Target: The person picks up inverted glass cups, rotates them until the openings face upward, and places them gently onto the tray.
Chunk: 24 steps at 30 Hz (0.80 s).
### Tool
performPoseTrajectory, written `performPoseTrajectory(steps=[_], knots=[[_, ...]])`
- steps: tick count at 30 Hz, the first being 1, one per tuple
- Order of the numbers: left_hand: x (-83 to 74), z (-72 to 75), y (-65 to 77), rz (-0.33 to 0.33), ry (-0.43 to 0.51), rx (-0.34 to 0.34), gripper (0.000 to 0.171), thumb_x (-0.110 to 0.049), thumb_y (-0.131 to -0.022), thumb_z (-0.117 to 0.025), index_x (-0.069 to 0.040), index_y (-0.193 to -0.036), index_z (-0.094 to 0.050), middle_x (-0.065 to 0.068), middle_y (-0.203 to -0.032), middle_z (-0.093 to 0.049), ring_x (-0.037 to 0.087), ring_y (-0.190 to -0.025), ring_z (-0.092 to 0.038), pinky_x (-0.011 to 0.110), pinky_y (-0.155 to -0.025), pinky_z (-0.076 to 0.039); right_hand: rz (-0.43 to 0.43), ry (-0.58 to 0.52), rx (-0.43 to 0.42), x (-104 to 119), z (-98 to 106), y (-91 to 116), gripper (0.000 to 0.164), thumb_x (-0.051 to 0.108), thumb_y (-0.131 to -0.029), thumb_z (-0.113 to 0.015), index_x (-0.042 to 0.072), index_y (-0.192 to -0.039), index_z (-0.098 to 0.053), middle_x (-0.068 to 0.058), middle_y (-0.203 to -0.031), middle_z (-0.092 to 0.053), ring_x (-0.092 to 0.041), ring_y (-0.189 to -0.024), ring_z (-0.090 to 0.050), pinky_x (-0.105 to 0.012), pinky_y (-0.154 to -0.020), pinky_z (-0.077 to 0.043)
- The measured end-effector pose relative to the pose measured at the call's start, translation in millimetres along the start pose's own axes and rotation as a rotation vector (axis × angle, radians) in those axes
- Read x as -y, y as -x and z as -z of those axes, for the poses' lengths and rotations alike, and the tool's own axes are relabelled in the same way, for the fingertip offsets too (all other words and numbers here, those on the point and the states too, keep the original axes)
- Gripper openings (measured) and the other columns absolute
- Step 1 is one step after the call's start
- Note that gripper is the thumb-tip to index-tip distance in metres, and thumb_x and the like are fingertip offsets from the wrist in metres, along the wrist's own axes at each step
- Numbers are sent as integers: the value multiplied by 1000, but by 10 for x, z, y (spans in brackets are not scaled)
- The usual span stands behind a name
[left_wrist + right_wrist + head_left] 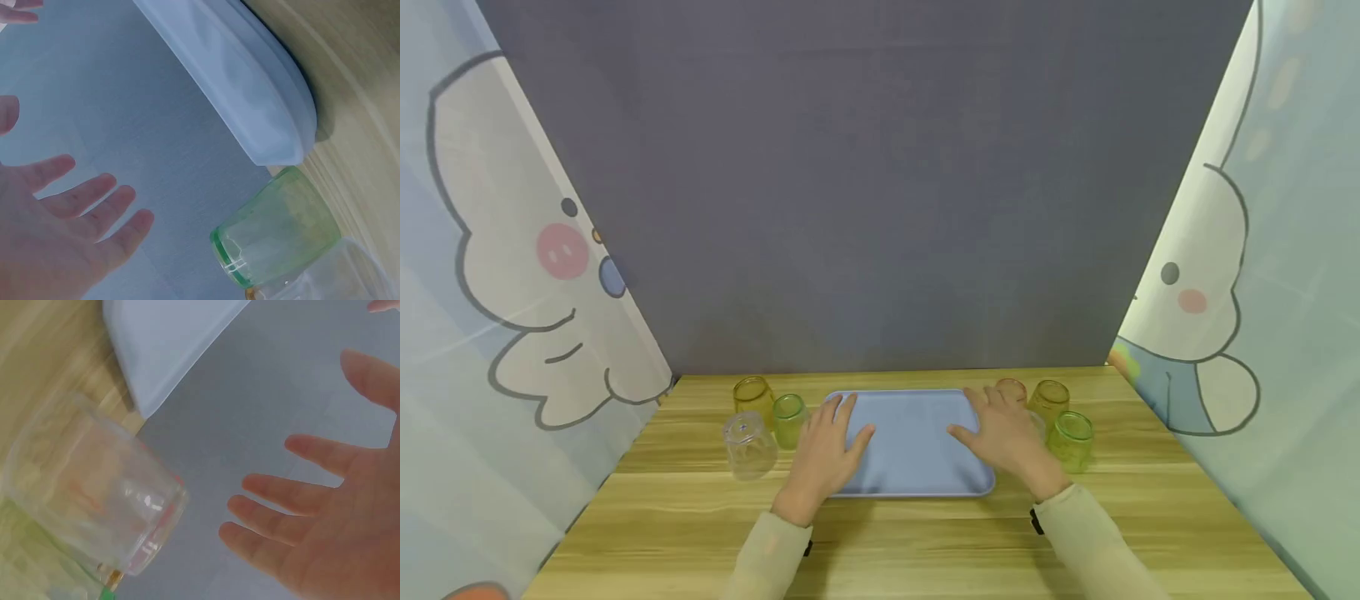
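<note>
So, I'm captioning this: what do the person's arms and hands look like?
The left hand and right hand are ungloved, with no rings visible. On the left is a plain, pale cream, long fabric sleeve; on the right, a matching cream sleeve. At the left wrist shows a small black piece, at the right a second black piece, too small to identify.

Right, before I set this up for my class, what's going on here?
A person has both hands out over a pale blue tray on a wooden table: the left hand and right hand are spread open, holding nothing. A clear glass, green glass and amber glass stand left of the tray. More glasses stand to its right, some partly behind the right hand.
</note>
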State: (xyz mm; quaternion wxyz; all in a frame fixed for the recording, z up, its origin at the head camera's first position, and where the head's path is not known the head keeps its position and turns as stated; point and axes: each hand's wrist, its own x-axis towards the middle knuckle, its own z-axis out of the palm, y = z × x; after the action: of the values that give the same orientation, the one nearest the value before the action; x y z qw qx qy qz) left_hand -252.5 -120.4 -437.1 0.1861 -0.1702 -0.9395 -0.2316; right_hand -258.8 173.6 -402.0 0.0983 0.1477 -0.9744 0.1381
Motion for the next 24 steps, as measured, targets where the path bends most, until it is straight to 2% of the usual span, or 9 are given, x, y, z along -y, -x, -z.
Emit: performPoseTrajectory(steps=[3,6,10,15,19,24], knots=[[8,-4,-1,-2,17,-25,65,-50,-106,-46,-4,-152,-44,27,-148,-46,47,-134,-46,66,-105,-37,-8,39,-2,-23,38,-2,71,50,-97,-63,2,-148,-49,-35,-145,-45,-52,-137,-38,-65,-89,-50],[13,-14,-8,-7,28,-44,65,-50,-106,-46,-3,-151,-45,26,-145,-49,46,-129,-50,64,-102,-40,-18,48,-9,-57,62,-4,68,47,-97,-65,0,-145,-52,-35,-142,-46,-53,-134,-40,-62,-76,-55],[5,-24,-22,-17,43,-68,63,-48,-106,-47,-2,-149,-47,25,-142,-52,45,-127,-52,63,-100,-43,-42,9,-2,-121,103,-11,69,42,-98,-65,-7,-144,-51,-35,-143,-45,-52,-134,-41,-63,-87,-52],[-27,-36,-45,-36,81,-86,60,-45,-107,-48,0,-146,-49,24,-137,-54,43,-124,-54,60,-98,-45,-70,-16,20,-218,182,-44,64,38,-97,-66,-11,-137,-54,-31,-144,-49,-51,-135,-42,-65,-106,-38],[-56,-24,-56,-13,138,-79,59,-45,-107,-48,0,-146,-50,22,-138,-54,41,-125,-54,57,-101,-45,-94,-23,59,-278,253,-46,59,37,-98,-63,-7,-137,-54,-29,-140,-53,-54,-129,-46,-67,-102,-40],[-77,-4,-60,26,188,-61,60,-48,-107,-46,-2,-145,-51,20,-139,-54,39,-127,-53,56,-102,-44,-95,-23,84,-328,297,-35,42,36,-99,-61,5,-126,-59,-25,-129,-58,-53,-122,-50,-66,-96,-44]])
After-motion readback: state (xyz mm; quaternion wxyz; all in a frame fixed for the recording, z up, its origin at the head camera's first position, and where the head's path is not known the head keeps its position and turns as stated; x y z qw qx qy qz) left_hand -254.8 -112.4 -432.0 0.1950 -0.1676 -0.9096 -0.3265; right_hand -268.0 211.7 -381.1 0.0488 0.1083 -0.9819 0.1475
